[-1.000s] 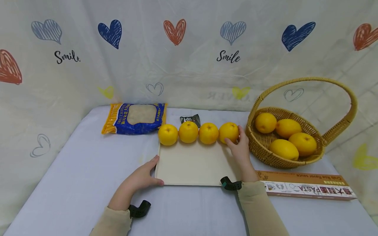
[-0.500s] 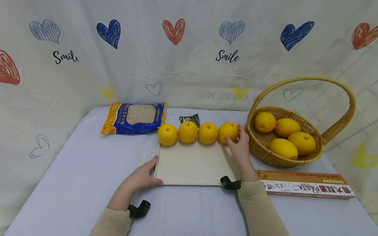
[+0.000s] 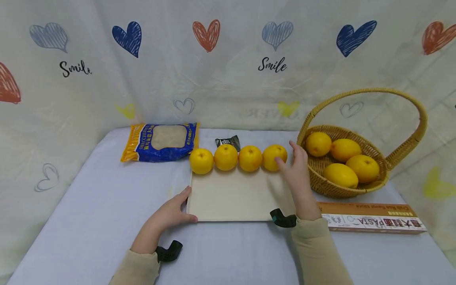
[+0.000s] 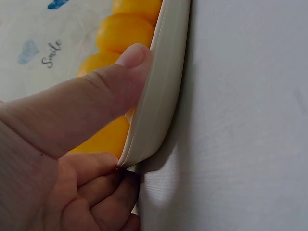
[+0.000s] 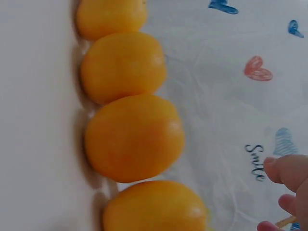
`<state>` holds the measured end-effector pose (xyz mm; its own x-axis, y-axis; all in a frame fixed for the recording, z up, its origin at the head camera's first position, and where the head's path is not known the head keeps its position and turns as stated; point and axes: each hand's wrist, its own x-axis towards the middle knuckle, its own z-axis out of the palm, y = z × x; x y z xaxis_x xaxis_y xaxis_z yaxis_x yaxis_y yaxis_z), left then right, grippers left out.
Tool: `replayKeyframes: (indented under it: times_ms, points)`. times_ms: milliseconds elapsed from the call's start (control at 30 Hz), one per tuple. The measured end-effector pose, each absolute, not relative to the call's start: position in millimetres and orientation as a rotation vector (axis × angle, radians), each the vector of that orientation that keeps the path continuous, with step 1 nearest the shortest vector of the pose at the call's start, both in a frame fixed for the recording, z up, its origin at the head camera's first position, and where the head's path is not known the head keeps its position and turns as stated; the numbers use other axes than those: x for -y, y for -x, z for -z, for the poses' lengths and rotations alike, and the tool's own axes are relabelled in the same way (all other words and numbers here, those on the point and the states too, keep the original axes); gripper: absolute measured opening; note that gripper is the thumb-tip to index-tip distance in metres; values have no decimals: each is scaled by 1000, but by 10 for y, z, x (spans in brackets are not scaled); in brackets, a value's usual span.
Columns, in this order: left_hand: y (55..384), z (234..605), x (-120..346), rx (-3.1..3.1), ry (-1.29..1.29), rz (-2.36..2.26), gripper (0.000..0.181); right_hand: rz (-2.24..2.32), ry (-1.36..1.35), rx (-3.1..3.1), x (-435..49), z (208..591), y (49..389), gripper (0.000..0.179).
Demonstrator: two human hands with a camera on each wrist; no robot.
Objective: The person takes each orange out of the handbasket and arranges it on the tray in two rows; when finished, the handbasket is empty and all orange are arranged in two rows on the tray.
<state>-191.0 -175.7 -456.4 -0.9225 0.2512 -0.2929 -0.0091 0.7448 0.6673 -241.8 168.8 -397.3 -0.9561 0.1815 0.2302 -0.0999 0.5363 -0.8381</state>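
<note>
A shallow cream tray (image 3: pixel 238 198) lies on the table with a row of several oranges along its far edge. My left hand (image 3: pixel 171 215) holds the tray's near left corner, the thumb on the front rim and the fingers at the left side; the left wrist view shows the thumb (image 4: pixel 106 86) against the rim. My right hand (image 3: pixel 297 170) is beside the rightmost orange (image 3: pixel 274 157), fingers spread and loose. In the right wrist view its fingertips (image 5: pixel 286 171) stand apart from the oranges (image 5: pixel 134 139).
Right of the tray stands a wicker basket (image 3: pixel 329 190) with a tall handle and several yellow fruits inside. A long pasta box (image 3: pixel 374 217) lies before it. Behind the tray are a blue-and-yellow pasta bag (image 3: pixel 164 142) and a small black packet (image 3: pixel 229 141).
My right hand has loosened from the rightmost orange and shifted slightly right, toward the basket. The left hand stays at the tray corner. The head view has tilted a little.
</note>
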Motion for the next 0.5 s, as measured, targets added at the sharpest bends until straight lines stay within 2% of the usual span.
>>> replayKeyframes:
  times_ms: [167, 300, 500]
  points:
    - [1941, 4544, 1732, -2575, -188, -987, 102, -1231, 44, 2471, -1886, 3673, 2268, 62]
    - [1948, 4536, 1736, -2579, -182, -983, 104, -1092, 42, 2522, -2202, 3584, 2220, 62]
    - [1906, 4538, 1748, -2563, -196, -982, 105, -1060, 152, 2727, -2726, 3605, 2081, 75]
